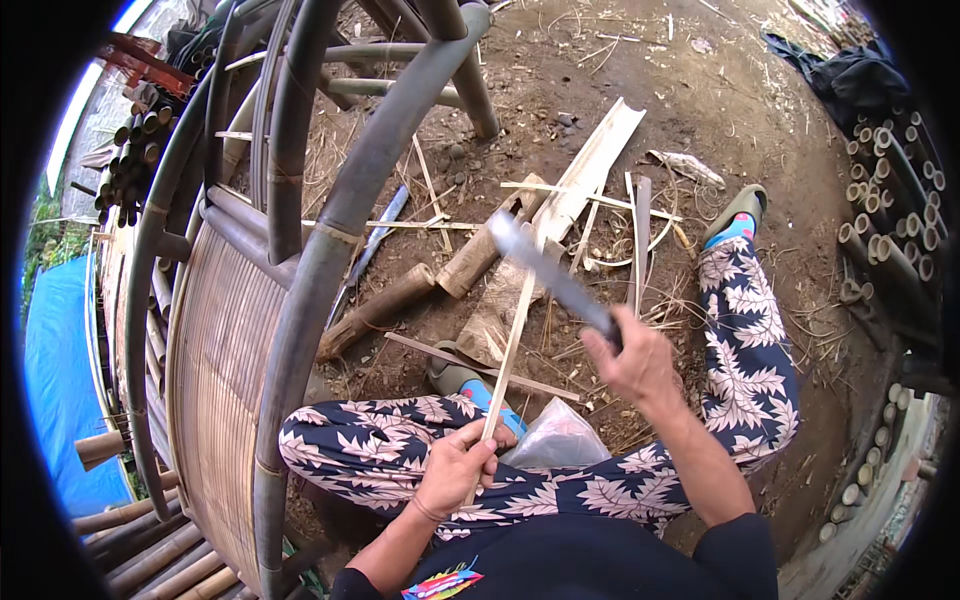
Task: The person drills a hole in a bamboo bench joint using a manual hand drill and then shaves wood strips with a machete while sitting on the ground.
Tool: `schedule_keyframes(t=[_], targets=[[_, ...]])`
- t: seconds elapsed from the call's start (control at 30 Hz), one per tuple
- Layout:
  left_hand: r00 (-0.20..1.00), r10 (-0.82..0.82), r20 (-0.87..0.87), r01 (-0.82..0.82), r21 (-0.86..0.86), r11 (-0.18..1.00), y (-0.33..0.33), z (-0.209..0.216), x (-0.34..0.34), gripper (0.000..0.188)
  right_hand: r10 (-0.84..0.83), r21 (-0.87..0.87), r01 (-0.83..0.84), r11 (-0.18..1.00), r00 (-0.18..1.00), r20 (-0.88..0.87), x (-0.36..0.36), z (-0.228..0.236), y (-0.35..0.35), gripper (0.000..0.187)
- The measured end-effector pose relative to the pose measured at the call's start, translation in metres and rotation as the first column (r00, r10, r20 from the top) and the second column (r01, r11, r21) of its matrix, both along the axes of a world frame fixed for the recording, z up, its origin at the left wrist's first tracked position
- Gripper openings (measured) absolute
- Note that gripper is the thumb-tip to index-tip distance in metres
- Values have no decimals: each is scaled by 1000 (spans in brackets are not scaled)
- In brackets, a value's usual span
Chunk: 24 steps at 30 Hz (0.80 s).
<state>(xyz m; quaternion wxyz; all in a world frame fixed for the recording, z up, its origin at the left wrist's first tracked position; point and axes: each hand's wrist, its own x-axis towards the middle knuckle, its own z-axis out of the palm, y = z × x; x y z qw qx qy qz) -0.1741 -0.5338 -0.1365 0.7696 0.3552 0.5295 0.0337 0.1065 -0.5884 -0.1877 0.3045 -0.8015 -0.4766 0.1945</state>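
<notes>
My left hand (457,466) is closed round the near end of a long, pale bamboo strip (514,343), which slants up and away from my lap. In my right hand (637,366) is a knife (560,280), gripped by its dark handle, its broad blade pointing up and left. The blade is blurred near its tip and overlaps the strip's far part in view; whether it touches the strip I cannot tell. Beyond lies a wide split bamboo piece (590,165), with a short bamboo log (482,256) beside it.
A bamboo chair frame (355,190) with a slatted panel (225,350) stands close on my left. Another bamboo log (375,312), loose strips (642,235) and shavings lie on the dirt. A clear plastic bag (558,438) sits between my legs. Stacked bamboo poles (890,215) stand at the right.
</notes>
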Motion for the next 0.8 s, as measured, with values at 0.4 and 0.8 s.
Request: schedule_keyframes(t=[0.4, 0.8], targets=[[996, -66, -56, 86, 534, 841, -1, 35, 28, 21, 185, 127, -239, 963, 923, 338, -44, 3, -10, 62], [968, -248, -50, 251, 304, 919, -35, 39, -73, 33, -323, -131, 352, 927, 925, 202, 90, 26, -5, 52]])
